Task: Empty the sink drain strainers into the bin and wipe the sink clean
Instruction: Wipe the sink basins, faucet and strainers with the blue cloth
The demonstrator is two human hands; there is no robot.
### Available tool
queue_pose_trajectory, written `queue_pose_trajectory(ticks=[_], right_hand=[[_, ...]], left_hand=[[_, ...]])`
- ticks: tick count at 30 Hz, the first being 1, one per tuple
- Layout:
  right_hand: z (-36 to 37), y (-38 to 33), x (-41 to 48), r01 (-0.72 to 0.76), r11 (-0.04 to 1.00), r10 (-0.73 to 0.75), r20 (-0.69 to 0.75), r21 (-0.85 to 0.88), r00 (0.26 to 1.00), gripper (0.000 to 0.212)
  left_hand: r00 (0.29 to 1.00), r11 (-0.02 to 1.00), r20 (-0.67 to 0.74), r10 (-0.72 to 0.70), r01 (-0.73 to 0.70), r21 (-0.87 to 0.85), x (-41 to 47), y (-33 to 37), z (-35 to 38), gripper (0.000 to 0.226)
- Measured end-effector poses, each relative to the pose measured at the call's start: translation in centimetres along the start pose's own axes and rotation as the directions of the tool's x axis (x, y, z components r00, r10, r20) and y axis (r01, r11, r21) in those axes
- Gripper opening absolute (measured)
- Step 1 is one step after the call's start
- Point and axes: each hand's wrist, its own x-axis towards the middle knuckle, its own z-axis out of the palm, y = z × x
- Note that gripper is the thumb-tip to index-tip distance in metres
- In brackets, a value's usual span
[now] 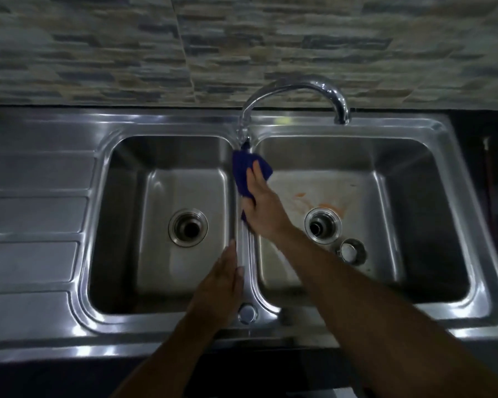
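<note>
A steel double sink (270, 124) fills the view. My right hand (260, 205) presses a blue cloth (246, 170) flat on the divider between the two basins, just below the tap base. My left hand (220, 285) rests flat on the nearer part of the divider, holding nothing. The left basin has an open drain (188, 227). The right basin has an open drain (323, 224) with orange stains (328, 206) behind it. A metal strainer (351, 251) lies on the right basin floor beside that drain.
A curved chrome tap (299, 90) arches over the right basin's back edge. A ribbed draining board (32, 214) lies to the left. A round metal cap (247, 311) sits on the front rim. Stone-pattern tiles (242, 47) cover the wall behind.
</note>
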Motion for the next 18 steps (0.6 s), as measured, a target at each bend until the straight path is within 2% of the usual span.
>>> queue_pose_trajectory(ticks=[4,7,11,15,18], right_hand=[[-0.7,1.2,0.8,0.088,0.996,-0.087,0.053,-0.016,0.995,0.068],[-0.4,2.2,-4.2,0.157,0.987,-0.159,0.072,0.033,0.985,0.074],[0.4,4.1,-13.2,0.236,0.972,-0.231,0.209,0.004,0.95,0.076],[1.1,4.5,-16.6,0.235,0.971,-0.217,0.251,-0.042,0.943,0.071],[1.3,3.8,-13.7,0.216,0.975,-0.203,0.185,-0.053,0.962,0.071]], left_hand=[[0.997,0.996,0.047,0.056,-0.059,0.068,0.2,-1.3,-0.4,0.066],[0.996,0.998,0.09,0.024,-0.029,0.048,0.6,-1.8,-0.8,0.059],[0.988,0.999,0.155,0.001,0.005,-0.039,1.6,-3.0,-2.8,0.05],[0.992,0.995,0.086,-0.088,0.092,-0.045,3.5,-2.6,-4.5,0.048],[0.992,0.992,0.034,-0.12,0.121,-0.024,4.8,-2.0,-5.1,0.051]])
